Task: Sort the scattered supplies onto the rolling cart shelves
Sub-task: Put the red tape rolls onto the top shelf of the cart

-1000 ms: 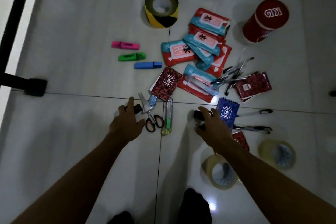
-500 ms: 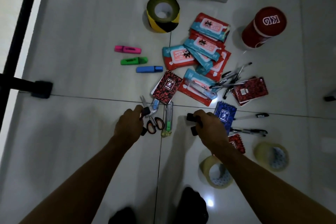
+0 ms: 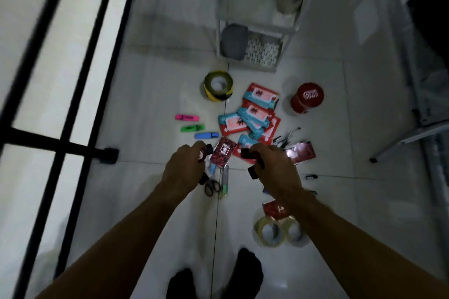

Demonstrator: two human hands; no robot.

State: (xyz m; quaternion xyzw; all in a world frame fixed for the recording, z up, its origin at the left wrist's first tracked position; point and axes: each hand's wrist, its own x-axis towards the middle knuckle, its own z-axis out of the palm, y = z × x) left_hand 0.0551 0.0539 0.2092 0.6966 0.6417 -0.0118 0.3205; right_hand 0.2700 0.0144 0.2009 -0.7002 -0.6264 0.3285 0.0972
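My left hand (image 3: 183,168) is curled around a small black object (image 3: 209,149) that pokes out past my knuckles; I cannot tell what it is in this dim light. My right hand (image 3: 274,170) grips more small black pieces (image 3: 246,153), one showing above my fingers and one below. Both hands are raised above the floor (image 3: 150,94), over the near part of the scattered supplies.

Below my left hand lie the scissors (image 3: 211,185) and, just beside them, a green-tipped cutter (image 3: 224,181). Farther out on the floor, three highlighters lie in a row: pink (image 3: 187,118), green (image 3: 192,127) and blue (image 3: 206,135). A red patterned notebook (image 3: 223,152) lies between my hands, and a second one (image 3: 301,153) lies right of my right hand, beside a blurred cluster of pens (image 3: 286,137). The wet-wipe packs (image 3: 252,114) are piled beyond, with the yellow-and-black tape roll (image 3: 218,85) to their left and the red canister (image 3: 307,98) to their right. Two clear tape rolls (image 3: 279,232) lie touching near my right forearm.

The rolling cart (image 3: 257,24) stands at the far end of the floor, past the pile, with a pale roll in its upper shelf's right corner and a grey bundle on the lower shelf.
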